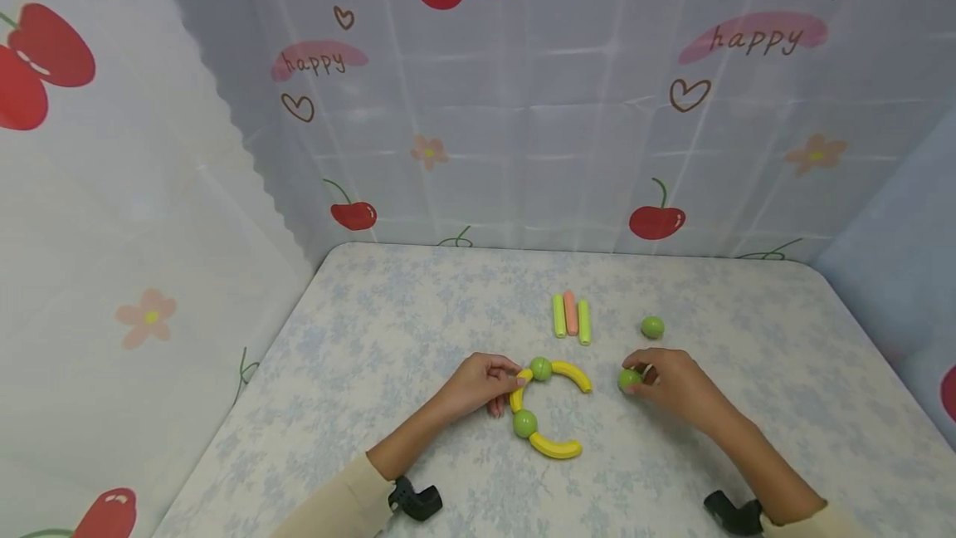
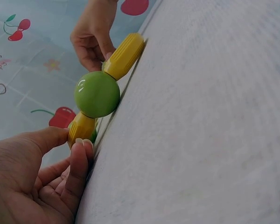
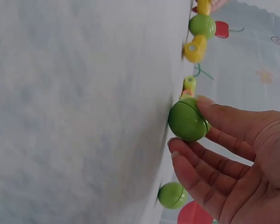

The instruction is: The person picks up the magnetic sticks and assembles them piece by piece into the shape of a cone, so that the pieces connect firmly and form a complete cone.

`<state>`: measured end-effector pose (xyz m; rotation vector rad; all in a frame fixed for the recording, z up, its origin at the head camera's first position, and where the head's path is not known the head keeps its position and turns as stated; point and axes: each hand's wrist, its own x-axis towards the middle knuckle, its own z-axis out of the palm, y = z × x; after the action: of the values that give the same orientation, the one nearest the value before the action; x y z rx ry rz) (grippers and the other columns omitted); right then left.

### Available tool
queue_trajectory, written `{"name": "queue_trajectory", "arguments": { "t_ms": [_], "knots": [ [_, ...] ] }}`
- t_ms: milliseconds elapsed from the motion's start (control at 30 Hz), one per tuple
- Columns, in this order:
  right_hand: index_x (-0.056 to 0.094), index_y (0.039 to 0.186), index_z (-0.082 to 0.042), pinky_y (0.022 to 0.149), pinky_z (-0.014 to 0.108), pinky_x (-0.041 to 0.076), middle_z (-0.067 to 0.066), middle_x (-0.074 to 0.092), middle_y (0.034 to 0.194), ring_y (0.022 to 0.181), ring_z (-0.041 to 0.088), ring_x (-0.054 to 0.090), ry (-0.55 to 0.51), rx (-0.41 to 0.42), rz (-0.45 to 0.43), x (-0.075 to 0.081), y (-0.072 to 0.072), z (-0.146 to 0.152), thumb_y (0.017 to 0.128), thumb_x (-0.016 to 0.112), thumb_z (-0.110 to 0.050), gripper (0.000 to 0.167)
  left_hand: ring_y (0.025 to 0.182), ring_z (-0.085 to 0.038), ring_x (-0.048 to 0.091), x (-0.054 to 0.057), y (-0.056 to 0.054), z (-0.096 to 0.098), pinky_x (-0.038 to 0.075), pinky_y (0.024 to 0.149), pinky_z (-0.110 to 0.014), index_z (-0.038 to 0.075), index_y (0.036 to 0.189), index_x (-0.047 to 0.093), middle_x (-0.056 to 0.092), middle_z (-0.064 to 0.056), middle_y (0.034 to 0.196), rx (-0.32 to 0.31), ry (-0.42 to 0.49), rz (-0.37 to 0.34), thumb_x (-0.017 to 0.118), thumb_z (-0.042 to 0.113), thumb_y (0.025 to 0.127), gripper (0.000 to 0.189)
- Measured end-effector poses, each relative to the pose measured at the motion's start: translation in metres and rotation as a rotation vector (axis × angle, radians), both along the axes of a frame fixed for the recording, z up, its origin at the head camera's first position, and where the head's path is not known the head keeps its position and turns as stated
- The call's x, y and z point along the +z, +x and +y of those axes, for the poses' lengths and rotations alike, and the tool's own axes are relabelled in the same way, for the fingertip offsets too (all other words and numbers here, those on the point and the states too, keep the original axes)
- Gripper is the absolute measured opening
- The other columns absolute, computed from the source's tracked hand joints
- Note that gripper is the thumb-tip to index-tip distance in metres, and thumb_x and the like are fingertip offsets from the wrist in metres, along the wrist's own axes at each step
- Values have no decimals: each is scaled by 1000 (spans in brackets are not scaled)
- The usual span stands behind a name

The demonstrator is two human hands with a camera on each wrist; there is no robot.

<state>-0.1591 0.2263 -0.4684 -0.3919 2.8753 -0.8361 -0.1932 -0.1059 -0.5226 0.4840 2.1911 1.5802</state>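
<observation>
Three curved yellow rods and two green balls are joined into an open C on the table. My left hand [image 1: 476, 384] pinches the middle yellow rod [image 1: 517, 402] between thumb and fingers. Above it, a green ball [image 1: 541, 369] links to the upper yellow rod [image 1: 573, 374]; below, another green ball [image 2: 97, 94] leads to the lower yellow rod [image 1: 556, 447]. To the right of the C's gap, my right hand [image 1: 680, 384] holds a loose green ball [image 3: 187, 120] by thumb and fingertips, low at the tabletop. A seam line runs round this ball.
Behind the C lie two straight light-green rods [image 1: 558, 316] and a pink rod [image 1: 571, 314], side by side. One more green ball [image 1: 652, 327] rests beyond my right hand. A cherry-print curtain [image 1: 523, 123] hangs behind the patterned table [image 1: 358, 330].
</observation>
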Motion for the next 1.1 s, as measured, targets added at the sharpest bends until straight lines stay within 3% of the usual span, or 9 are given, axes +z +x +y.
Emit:
{"name": "queue_trajectory", "arguments": {
  "t_ms": [233,500,1100],
  "knots": [
    [74,108,-5,65,24,56,4,73,103,78,10,67,-127,87,-17,-6,12,-9,81,86,-11,31,48,-17,60,0,0,-1,53,46,-29,13,114,74,67,-9,66,-2,1,5,73,29,96,25],
    [75,105,-7,67,23,57,2,73,100,79,9,68,-224,166,-32,-6,19,-20,80,87,-15,28,48,-17,60,0,1,0,53,46,-29,12,115,74,66,-9,66,1,3,2,73,29,96,25],
    [75,104,-8,64,21,56,2,73,97,76,8,67,-207,124,14,-9,18,-30,79,87,-14,28,49,-17,60,3,2,0,53,47,-29,13,114,74,67,-9,67,6,-18,-12,73,28,97,23]
  ]
}}
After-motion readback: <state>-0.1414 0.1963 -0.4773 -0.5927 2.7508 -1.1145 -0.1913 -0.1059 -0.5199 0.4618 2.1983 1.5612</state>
